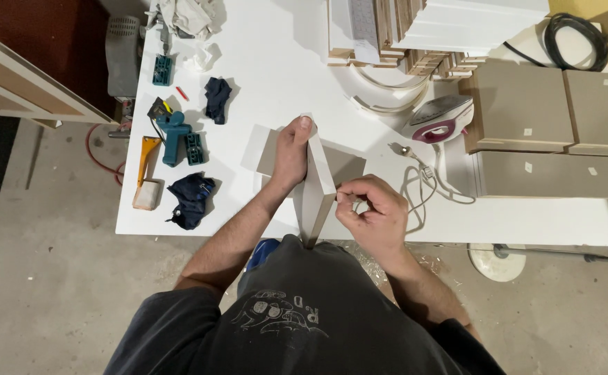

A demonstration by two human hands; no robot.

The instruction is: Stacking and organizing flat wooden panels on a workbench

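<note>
My left hand (291, 154) is closed over the far end of a white board (318, 186) that stands on its edge on the white table (262, 69), fingers wrapped on the left face and the thumb lying along the top edge. The board runs from that grip straight back toward my body, its near end touching my dark shirt (304, 312) at the table's front edge. My right hand (373, 212) is curled just right of the board's near half, thumb and fingertips pinched together against its upper edge; whether they hold anything besides the board, I cannot tell. Under the board, spreading to both sides of my left-hand grip, lies a flat grey panel (345, 167). Right of my right hand a white cord (422, 184) loops across the table and leads up to a clothes iron (443, 118), white with a dark red body, standing beyond the grip. Further right sit grey-brown panels (526, 111). Beyond my left hand, at the far edge, is a stack of white boards (443, 28). Well left of the left-hand grip lie a blue power tool (174, 135), two dark blue rags (193, 198), an orange-handled scraper (147, 177) and a small red pencil (181, 93).
</note>
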